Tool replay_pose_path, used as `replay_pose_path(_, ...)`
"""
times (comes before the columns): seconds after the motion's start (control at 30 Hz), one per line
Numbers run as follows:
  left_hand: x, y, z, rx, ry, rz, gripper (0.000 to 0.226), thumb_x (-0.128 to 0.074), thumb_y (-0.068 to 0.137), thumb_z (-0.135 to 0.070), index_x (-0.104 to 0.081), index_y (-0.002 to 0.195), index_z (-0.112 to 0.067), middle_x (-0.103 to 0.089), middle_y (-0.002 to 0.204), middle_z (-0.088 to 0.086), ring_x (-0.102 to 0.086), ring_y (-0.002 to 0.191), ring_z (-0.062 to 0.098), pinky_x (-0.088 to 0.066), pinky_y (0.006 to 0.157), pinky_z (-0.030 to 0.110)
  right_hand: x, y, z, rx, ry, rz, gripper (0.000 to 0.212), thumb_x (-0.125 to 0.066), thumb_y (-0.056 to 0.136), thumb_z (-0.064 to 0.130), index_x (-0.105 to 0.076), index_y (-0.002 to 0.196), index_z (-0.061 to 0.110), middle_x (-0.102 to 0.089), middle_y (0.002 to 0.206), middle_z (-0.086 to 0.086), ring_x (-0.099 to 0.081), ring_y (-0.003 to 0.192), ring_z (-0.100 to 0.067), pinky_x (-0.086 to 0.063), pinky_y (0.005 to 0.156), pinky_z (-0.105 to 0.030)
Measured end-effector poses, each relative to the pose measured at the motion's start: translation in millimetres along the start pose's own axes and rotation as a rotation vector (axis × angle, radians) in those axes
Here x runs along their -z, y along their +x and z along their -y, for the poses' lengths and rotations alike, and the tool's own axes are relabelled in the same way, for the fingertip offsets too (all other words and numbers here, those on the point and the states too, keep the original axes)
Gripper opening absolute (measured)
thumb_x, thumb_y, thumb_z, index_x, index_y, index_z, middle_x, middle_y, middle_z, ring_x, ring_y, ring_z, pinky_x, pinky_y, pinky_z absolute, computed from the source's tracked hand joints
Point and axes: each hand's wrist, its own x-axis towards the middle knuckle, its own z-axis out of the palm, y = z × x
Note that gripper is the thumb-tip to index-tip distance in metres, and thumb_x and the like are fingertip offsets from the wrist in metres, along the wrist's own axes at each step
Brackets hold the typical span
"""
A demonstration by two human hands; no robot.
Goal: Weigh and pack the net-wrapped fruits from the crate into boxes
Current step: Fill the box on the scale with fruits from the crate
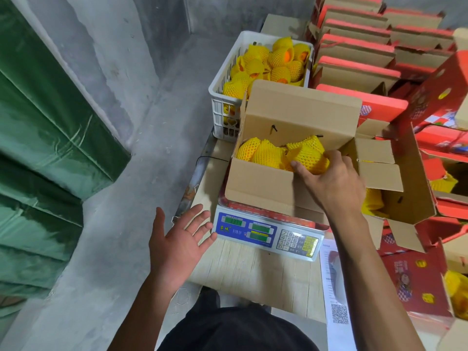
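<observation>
Your right hand [331,182]: fingers curled on a net-wrapped fruit [310,154], in the open box [260,183] on the scale [266,231]. Left hand [177,247] spread, empty, beside the scale. Crate [228,97] beyond. Step: filling to weight; next, read display, add or remove

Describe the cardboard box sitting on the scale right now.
The cardboard box is plain brown corrugated card, open-topped, its far flap upright and a side flap folded out to the right. It rests on the scale, in front of the white crate. Several yellow net-wrapped fruits lie inside; the right hand grips one. The left hand hovers apart.
</observation>
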Motion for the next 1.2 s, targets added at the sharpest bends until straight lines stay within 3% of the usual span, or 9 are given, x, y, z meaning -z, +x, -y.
replay_pose_path(0.27, 4, -5, -4, 0.017, -0.018, -0.022, 0.077, -0.033, 0.093, -0.077, -0.062, 0.136, -0.021, -0.068, 0.134, 0.006, -0.064, 0.118, 0.024, -0.048, 0.094, 0.046, -1, 20, 1, -0.111, 0.052, 0.15, 0.071, -0.07, 0.085, 0.062, -0.053, 0.131, 0.011, -0.063, 0.127, -0.021, -0.059, 0.117, -0.043, -0.048, 0.091, -0.048)
replay_pose_path(0.47, 6, -8, -5, 0.025, -0.024, -0.034, 0.076, -0.033, 0.092, -0.077, -0.064, 0.134, -0.021, -0.069, 0.132, 0.005, -0.064, 0.117, 0.024, -0.048, 0.094, 0.046, 4, 11, 9, -0.083, 0.215, 0.02, 0.071, -0.078, 0.08, 0.052, -0.053, 0.134, 0.012, -0.059, 0.126, -0.021, -0.056, 0.118, -0.043, -0.046, 0.095, -0.048)
replay_pose_path(0.6, 5, -7, -6, 0.032, -0.016, -0.039, 0.075, -0.031, 0.093, -0.077, -0.063, 0.133, -0.022, -0.071, 0.128, 0.004, -0.065, 0.115, 0.023, -0.048, 0.092, 0.045, 13, 1, 13, -0.015, 0.427, -0.091, 0.069, -0.077, 0.076, 0.048, -0.052, 0.134, 0.02, -0.058, 0.126, -0.011, -0.056, 0.118, -0.033, -0.048, 0.098, -0.045)
replay_pose_path(0.73, 3, -6, -5, 0.035, -0.015, -0.041, 0.074, -0.03, 0.094, -0.075, -0.062, 0.134, -0.021, -0.073, 0.124, 0.003, -0.064, 0.113, 0.022, -0.048, 0.092, 0.044, 19, -9, 16, -0.005, 0.569, -0.06, 0.072, -0.073, 0.071, 0.053, -0.052, 0.134, 0.025, -0.059, 0.125, -0.006, -0.059, 0.114, -0.023, -0.051, 0.097, -0.043)
replay_pose_path(0.97, 3, -4, -6, 0.031, -0.021, -0.041, 0.072, -0.031, 0.095, -0.074, -0.061, 0.134, -0.021, -0.074, 0.122, 0.002, -0.064, 0.112, 0.022, -0.047, 0.095, 0.045, 10, -21, 21, 0.063, 0.575, -0.031, 0.08, -0.074, 0.07, 0.057, -0.049, 0.14, 0.026, -0.055, 0.129, -0.001, -0.055, 0.112, -0.014, -0.044, 0.086, -0.028)
replay_pose_path(1.2, 0, -4, -5, 0.057, 0.035, -0.034, 0.065, -0.031, 0.098, -0.07, -0.064, 0.128, -0.023, -0.076, 0.116, -0.001, -0.064, 0.112, 0.02, -0.047, 0.094, 0.042, 9, -29, 21, 0.127, 0.603, -0.023, 0.081, -0.074, 0.07, 0.055, -0.048, 0.141, 0.027, -0.053, 0.133, 0.0, -0.054, 0.117, -0.014, -0.052, 0.097, -0.043)
